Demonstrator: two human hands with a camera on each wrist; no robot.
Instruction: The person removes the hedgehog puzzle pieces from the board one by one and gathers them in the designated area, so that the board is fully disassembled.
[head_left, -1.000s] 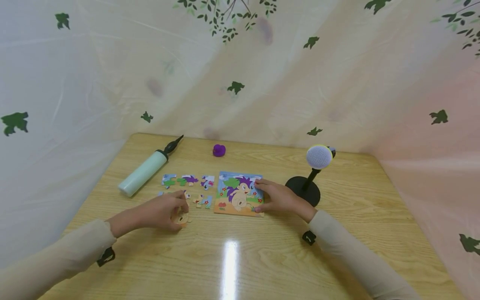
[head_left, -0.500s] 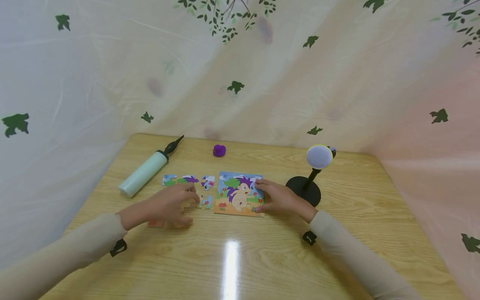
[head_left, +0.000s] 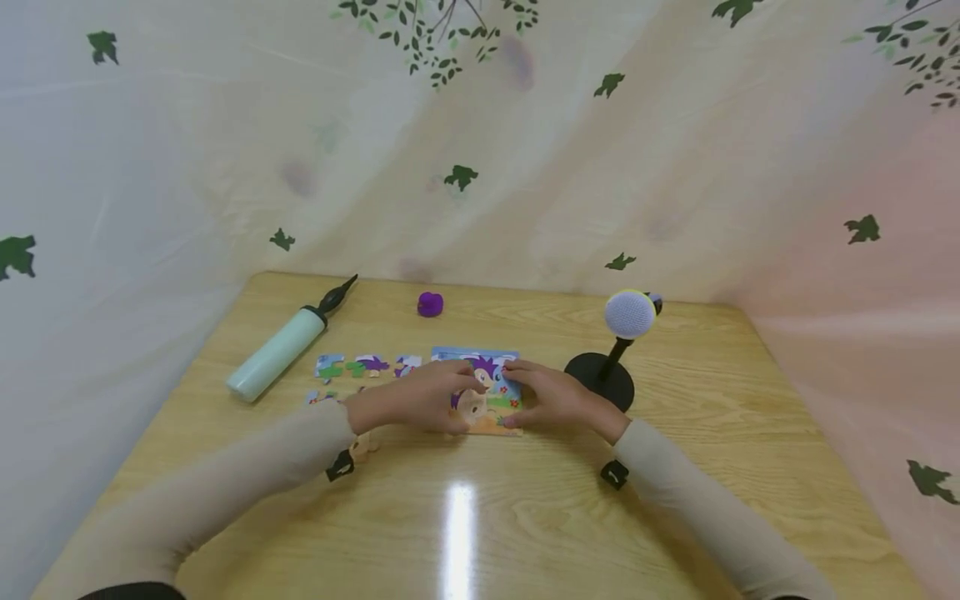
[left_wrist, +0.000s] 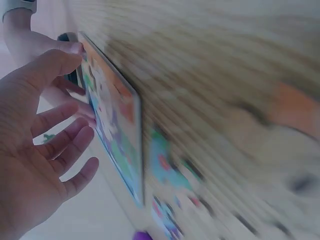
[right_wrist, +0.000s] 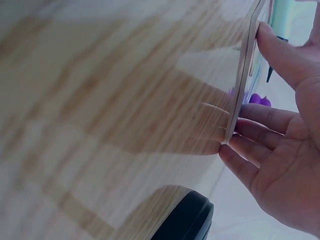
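Hands frame the puzzle board (head_left: 480, 392): left hand (head_left: 420, 404) hovers open-fingered over it, right hand (head_left: 551, 398) pinches its edge; seating a piece looks next, calling for careful alignment.

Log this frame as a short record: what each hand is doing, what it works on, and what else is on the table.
left hand: fingers spread over the puzzle board
right hand: holds the board's right edge, thumb and fingers on it
loose pieces: left of the board
table: hand pump, purple lump, microphone stand
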